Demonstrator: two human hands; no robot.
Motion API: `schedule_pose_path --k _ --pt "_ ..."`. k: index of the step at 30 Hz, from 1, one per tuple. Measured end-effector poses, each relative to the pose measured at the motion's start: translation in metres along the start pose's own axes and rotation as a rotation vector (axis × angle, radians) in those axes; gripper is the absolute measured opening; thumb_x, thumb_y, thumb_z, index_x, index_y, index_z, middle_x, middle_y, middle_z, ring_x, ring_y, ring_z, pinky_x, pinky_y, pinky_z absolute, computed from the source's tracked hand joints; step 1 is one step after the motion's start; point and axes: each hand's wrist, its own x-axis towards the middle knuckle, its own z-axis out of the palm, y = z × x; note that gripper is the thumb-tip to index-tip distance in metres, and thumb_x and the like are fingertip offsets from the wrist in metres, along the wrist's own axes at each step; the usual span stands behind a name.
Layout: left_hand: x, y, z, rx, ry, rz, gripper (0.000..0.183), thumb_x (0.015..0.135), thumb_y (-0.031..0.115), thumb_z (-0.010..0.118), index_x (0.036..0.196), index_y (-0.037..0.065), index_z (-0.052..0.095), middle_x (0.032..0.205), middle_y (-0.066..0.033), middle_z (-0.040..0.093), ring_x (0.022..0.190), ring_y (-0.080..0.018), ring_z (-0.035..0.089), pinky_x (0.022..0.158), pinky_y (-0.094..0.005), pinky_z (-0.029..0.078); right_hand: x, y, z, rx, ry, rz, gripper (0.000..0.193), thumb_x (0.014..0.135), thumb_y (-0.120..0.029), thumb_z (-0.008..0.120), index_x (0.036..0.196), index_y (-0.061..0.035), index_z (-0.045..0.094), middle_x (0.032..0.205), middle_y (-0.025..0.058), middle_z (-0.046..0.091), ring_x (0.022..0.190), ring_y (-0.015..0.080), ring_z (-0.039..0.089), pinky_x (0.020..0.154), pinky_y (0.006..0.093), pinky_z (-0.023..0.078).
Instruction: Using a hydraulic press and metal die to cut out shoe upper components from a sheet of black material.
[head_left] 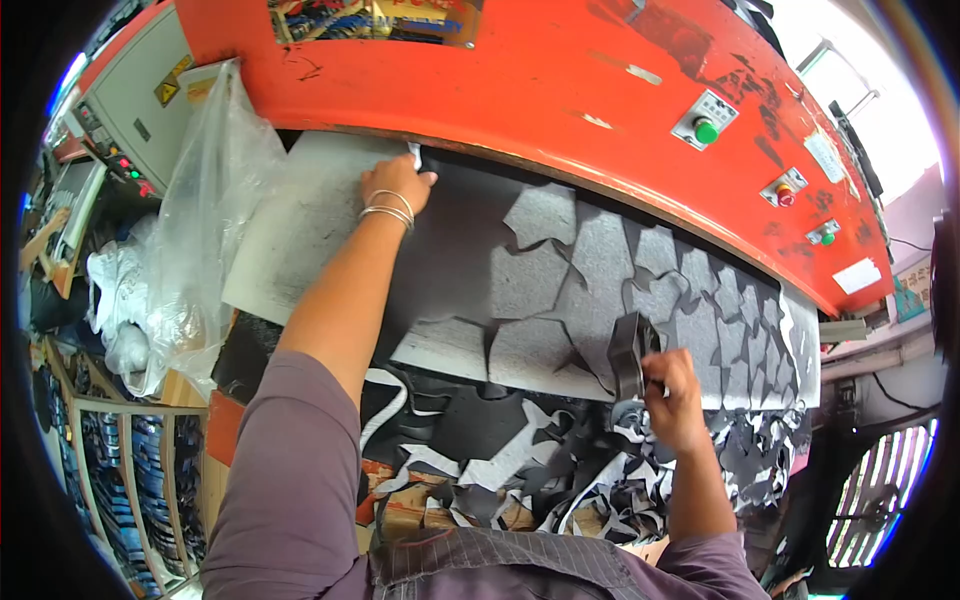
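My left hand [398, 187], with bangles on its wrist, reaches to the far edge of a dark sheet [445, 235]. Its fingers close at that edge, beside a small white flap [415, 156]. My right hand [675, 395] grips a dark, deep-walled cutting die [627, 355] and holds it at the near side of the work surface. Angular holes are cut through the right part of the sheet, and the pale board [530, 275] shows through them. The die hides a little of the sheet beneath it.
An orange-red machine beam [560, 90] with a green button [706, 131] and a red button [786, 198] spans the far side. Black and white offcuts [500, 455] pile along the near edge. Clear plastic sheeting [205, 180] hangs left, by a grey control cabinet [140, 95].
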Motion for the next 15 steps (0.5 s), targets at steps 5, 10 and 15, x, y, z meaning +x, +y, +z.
schedule_pose_path --k 5,10,15 --pt "-0.058 -0.004 -0.009 0.115 0.301 0.201 0.058 0.08 0.04 0.068 0.122 0.002 0.054 0.123 -0.0203 0.053 0.113 -0.0369 0.049 0.094 -0.047 0.04 -0.052 -0.028 0.003 0.186 -0.037 0.119 0.028 0.068 0.01 0.063 0.091 -0.0043 0.055 0.095 0.0098 0.062 0.082 0.028 0.054 0.072 0.0363 0.044" --pt "-0.244 0.054 -0.026 -0.806 -0.615 0.715 0.105 0.076 0.051 0.073 0.144 -0.007 0.018 0.143 -0.0305 0.029 0.134 -0.0386 0.034 0.11 -0.0431 0.029 -0.063 -0.06 0.022 0.57 0.05 0.251 0.015 0.086 0.005 0.059 0.093 -0.0056 0.052 0.086 0.002 0.057 0.08 0.01 0.052 0.073 0.0243 0.042" --pt "-0.321 0.053 -0.041 -1.207 -0.531 0.496 0.094 0.085 0.039 0.068 0.145 -0.007 0.013 0.14 -0.0331 0.035 0.13 -0.0379 0.042 0.103 -0.0366 0.038 -0.042 -0.098 0.044 0.595 -0.153 0.11 0.015 0.086 0.007 0.057 0.095 -0.0028 0.05 0.096 0.0109 0.064 0.085 0.0175 0.062 0.075 0.0284 0.048"
